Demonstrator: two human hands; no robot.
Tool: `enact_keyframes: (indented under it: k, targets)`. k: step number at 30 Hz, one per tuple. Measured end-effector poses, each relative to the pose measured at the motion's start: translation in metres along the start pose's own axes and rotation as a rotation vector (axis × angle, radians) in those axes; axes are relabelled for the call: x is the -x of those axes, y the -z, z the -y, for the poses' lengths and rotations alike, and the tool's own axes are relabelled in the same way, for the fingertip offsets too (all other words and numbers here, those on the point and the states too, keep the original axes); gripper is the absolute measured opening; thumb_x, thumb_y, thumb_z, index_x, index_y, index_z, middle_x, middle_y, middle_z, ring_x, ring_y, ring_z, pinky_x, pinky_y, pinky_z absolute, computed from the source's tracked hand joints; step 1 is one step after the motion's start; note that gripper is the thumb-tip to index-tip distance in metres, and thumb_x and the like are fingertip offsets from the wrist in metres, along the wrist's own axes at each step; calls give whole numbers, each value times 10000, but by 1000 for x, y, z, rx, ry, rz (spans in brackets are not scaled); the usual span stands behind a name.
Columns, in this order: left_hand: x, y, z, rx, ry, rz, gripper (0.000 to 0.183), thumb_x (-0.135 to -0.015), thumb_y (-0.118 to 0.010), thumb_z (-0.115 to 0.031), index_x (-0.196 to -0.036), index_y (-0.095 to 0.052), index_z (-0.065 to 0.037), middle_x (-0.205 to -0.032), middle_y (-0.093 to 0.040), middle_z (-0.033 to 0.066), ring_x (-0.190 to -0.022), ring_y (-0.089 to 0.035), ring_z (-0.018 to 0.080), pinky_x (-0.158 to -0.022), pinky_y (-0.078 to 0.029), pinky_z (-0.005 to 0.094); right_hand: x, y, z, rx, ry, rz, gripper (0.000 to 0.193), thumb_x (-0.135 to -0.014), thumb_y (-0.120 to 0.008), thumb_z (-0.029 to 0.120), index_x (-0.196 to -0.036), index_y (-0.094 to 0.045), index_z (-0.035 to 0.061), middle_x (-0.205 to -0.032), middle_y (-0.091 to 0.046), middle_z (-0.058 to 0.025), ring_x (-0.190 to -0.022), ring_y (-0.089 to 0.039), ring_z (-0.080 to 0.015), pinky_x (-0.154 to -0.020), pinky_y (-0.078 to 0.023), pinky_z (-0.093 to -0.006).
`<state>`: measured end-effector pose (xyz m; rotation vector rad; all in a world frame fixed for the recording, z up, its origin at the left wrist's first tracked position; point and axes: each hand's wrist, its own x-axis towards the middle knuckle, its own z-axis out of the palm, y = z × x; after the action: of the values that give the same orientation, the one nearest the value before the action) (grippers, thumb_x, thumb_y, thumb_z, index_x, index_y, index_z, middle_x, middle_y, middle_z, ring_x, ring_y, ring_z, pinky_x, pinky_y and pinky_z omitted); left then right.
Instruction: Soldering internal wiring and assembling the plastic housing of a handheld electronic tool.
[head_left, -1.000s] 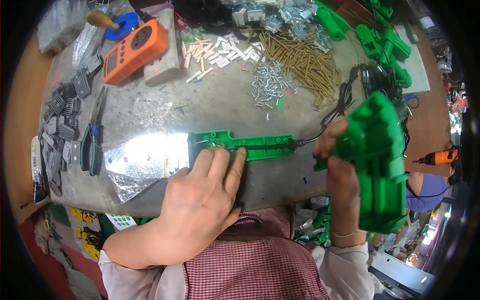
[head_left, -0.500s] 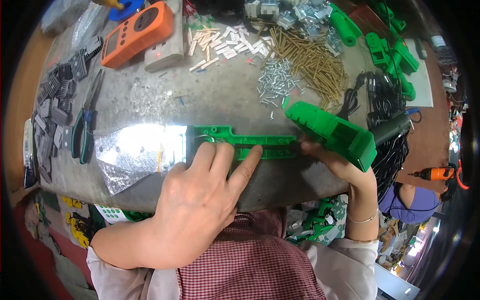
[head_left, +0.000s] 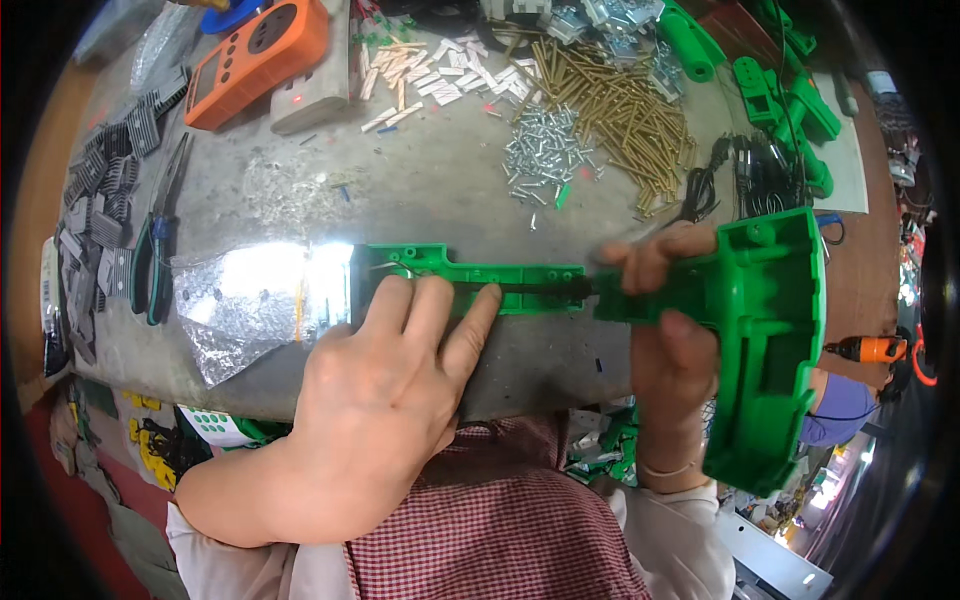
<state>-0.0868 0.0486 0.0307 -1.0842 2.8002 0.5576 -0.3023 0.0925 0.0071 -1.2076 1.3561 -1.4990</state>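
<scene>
Green shell is gripped by right fingers; spread left fingers rest on green casing

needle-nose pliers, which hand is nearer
Left: the left hand is right of the needle-nose pliers, lower in view; the right hand, holding a green plastic shell, is farther right.

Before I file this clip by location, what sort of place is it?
Most likely an assembly workshop: heaped silver screws, long-nose pliers and an open green plastic casing half under the left hand.

Green shell, apron — red-and-white checks, meter — bright orange
</scene>
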Motion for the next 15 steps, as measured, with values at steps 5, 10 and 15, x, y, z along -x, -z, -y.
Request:
enact_keyframes:
  k: [5,10,15]
  targets:
    - [1,-1,0,19,-9,-10,970,-560,-853,-237,-1438,-461,-103,-1060,-481,96,-958,-520,257,-674,-523,338,-2,0,-10,127,100,42,435,-839,-627,288,-1161,-514,19,-959,-457,-64,-902,-479,-191,-1016,-409,-494]
    - [3,-5,1,28,-6,-15,951,-569,-847,-243,-1426,-468,-74,-1078,-490,94,-1000,-514,244,-677,-528,331,0,-8,-4,235,150,87,384,-882,-619,281,-1120,-524,-5,-969,-463,-76,-913,-482,-196,-1000,-432,-484]
    - [9,-11,-1,-12,18,-54,812,-599,-826,-245,-1334,-535,-55,-1102,-511,98,-1045,-510,247,-667,-533,340,0,-26,-10,419,0,149,341,-855,-657,48,-1186,-577,16,-1055,-593,-53,-929,-554,-166,-876,-459,-323]
